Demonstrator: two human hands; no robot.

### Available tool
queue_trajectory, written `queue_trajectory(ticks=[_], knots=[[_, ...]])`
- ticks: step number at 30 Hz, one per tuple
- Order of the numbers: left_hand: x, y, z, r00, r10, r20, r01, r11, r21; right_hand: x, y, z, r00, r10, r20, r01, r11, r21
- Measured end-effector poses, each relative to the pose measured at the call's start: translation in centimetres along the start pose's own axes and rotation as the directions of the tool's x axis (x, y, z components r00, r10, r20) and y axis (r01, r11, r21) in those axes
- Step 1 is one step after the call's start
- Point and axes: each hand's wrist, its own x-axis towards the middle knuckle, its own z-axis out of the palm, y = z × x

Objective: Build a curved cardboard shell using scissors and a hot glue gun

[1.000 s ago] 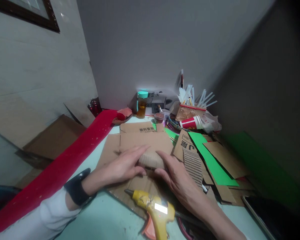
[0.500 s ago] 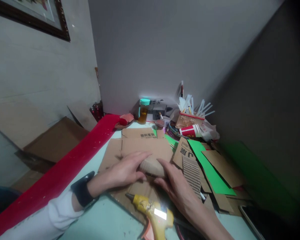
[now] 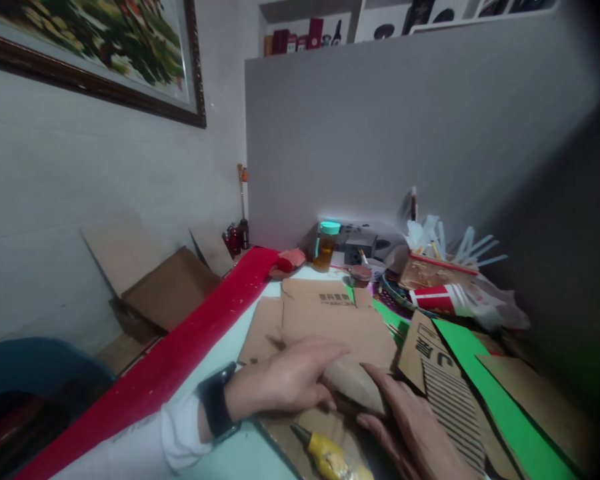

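Note:
Between my two hands is a curved piece of brown cardboard [image 3: 355, 385], held at its two ends above a larger cardboard sheet [image 3: 330, 327]. My left hand [image 3: 293, 373] grips its left end, thumb below and fingers over the top; a dark watch is on that wrist. The right end is gripped by my right hand [image 3: 410, 420], with the thumb on the near side. Just below the hands lies a yellow hot glue gun [image 3: 333, 459], its dark nozzle pointing up and left and its lower part cut off by the frame.
A red strip [image 3: 180, 353] runs along the table's left side. At the back stand a bottle with a turquoise lid [image 3: 326, 247] and a box of glue sticks [image 3: 443, 267], with a red and white paper cup [image 3: 440, 300] nearby. Green sheets [image 3: 500, 393] and cardboard scraps lie right.
The view has swung up and left, so the table things sit further right and lower, and shelves now show at the top. Both hands keep their grip on the curved cardboard.

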Motion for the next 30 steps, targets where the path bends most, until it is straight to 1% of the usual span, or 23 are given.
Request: queue_trajectory(ticks=[3,7,10,12,14,16,18,21,23,25,28,30], knots=[[-0.2,-0.1,0.0,1.0,-0.005,0.023,0.004,1.0,0.016,-0.1,0.9,1.0,0.999,-0.044,-0.003,0.044,0.995,-0.085],[0.0,0.1,-0.3,0.998,0.005,0.059,-0.006,1.0,0.023,0.3,1.6,1.8,0.992,-0.101,-0.073,0.091,0.987,-0.132],[0.3,0.3,-1.4,0.996,0.04,0.085,-0.041,0.999,0.003,0.6,1.3,1.6,0.988,-0.109,-0.106,0.095,0.986,-0.134],[0.1,0.5,-2.9,0.994,0.081,0.078,-0.08,0.996,-0.027,0.7,1.0,1.3,0.992,-0.084,-0.095,0.074,0.991,-0.112],[-0.2,1.0,-4.9,0.996,0.093,0.002,-0.093,0.994,-0.061,0.6,0.6,1.2,0.996,-0.044,-0.073,0.038,0.996,-0.082],[-0.8,1.6,-7.2,0.99,0.088,-0.109,-0.098,0.991,-0.09,0.4,0.5,1.3,0.999,-0.001,-0.049,-0.002,0.998,-0.057],[-1.4,2.4,-9.4,0.978,0.041,-0.206,-0.069,0.99,-0.127,0.2,0.5,1.4,0.999,0.025,-0.04,-0.027,0.999,-0.038],[-2.7,3.4,-12.1,0.961,-0.025,-0.276,-0.031,0.98,-0.195,0.1,0.4,1.5,0.998,0.053,-0.023,-0.053,0.999,-0.004],[-3.8,3.8,-13.2,0.944,-0.077,-0.32,0.005,0.975,-0.221,0.1,0.3,1.5,0.998,0.068,-0.017,-0.067,0.998,0.01],[-4.9,3.9,-13.9,0.919,-0.131,-0.371,0.041,0.97,-0.24,0.1,0.3,1.4,0.998,0.068,-0.015,-0.067,0.998,0.017],[-6.0,3.8,-14.4,0.879,-0.191,-0.436,0.076,0.961,-0.268,0.0,0.5,1.5,0.998,0.057,-0.013,-0.057,0.998,0.024],[-6.3,3.5,-14.4,0.867,-0.216,-0.45,0.09,0.954,-0.284,0.0,0.8,1.7,0.999,0.046,-0.012,-0.046,0.999,0.026]])
